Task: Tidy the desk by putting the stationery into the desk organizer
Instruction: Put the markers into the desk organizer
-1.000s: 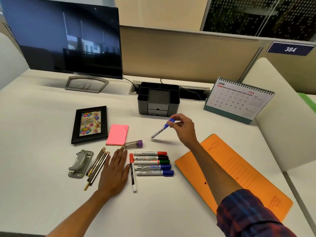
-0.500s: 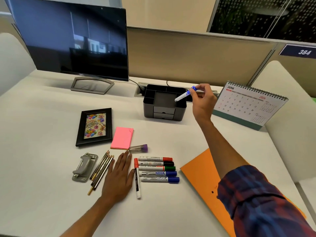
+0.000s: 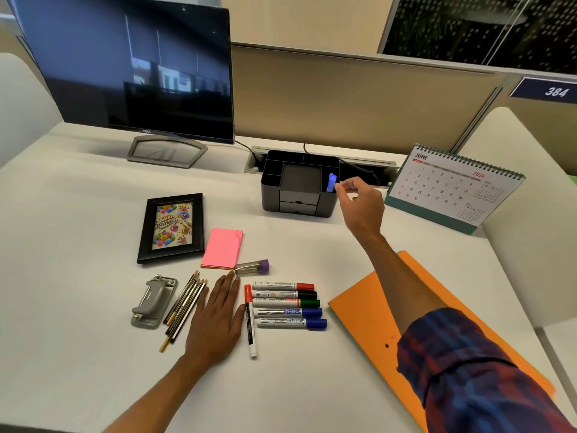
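Right hand (image 3: 359,204), upper centre of frame, is pinching w/ thumb + forefinger the blue cap of a marker (image 3: 331,182) that's standing upright in the right compartment of the black plastic desk organizer (image 3: 299,195); half a sec ago the marker was slanting above it. Left hand (image 3: 215,320) is lying flat, fingers straight, on the white tabletop (image 3: 78,354) btw. pencils (image 3: 184,304) and a row of markers (image 3: 288,303), two reading "SHOE". Calendar (image 3: 449,185) is showing "JUNE".

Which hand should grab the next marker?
Probably the left hand: it rests flat right beside the markers. The right hand is away at the organizer, at the blue marker.
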